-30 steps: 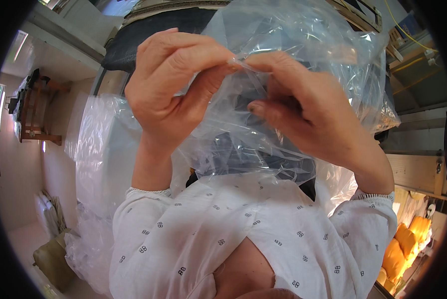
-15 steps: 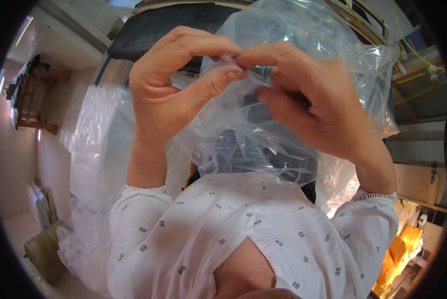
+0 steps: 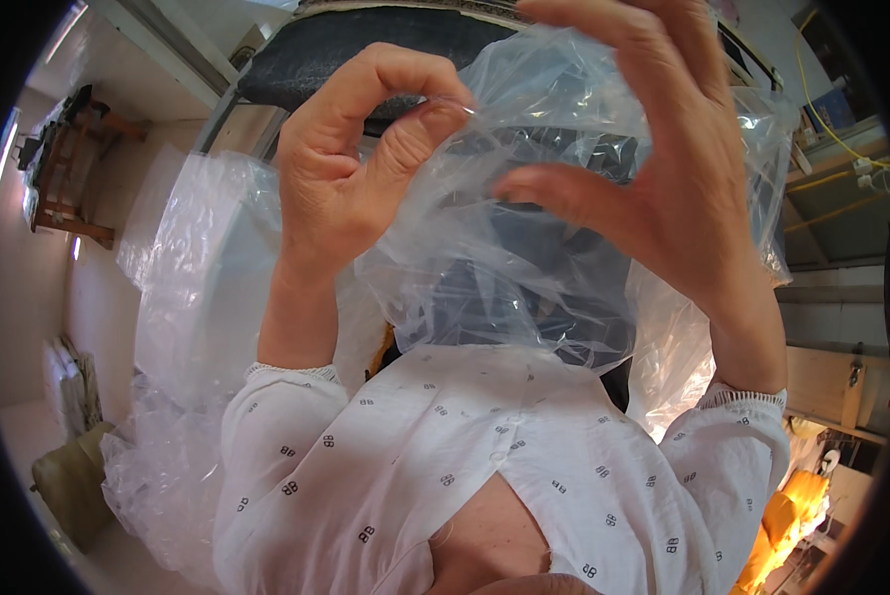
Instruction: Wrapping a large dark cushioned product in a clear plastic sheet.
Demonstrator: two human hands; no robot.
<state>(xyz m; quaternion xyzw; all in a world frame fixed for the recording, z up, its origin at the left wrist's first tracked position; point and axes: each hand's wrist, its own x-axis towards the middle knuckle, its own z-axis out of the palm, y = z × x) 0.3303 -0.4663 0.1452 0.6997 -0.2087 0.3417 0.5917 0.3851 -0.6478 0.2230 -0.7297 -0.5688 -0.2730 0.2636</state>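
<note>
While raised close before the face, pinched at its upper edge between thumb and bent forefinger of the left hand (image 3: 351, 178): one clear plastic bag (image 3: 494, 268), hanging down from that grip toward the chest. Clenched on the thin film, then, on the left. No closure on the right hand (image 3: 663, 188): spread wide, with the thumb laid against the bag just right of the grip and the forefinger arched above it. Judged as parting the bag's mouth, layer from layer. Calls next, most likely, for a second pinch on the opposite layer right beside the left grip, and for a gentle pull to spare the film. Counted: two hands, one bag in the grip, one further mass of crumpled plastic sheet (image 3: 197, 297) left of and below the grip, one dark shape behind the film, too blurred to tell.
</note>
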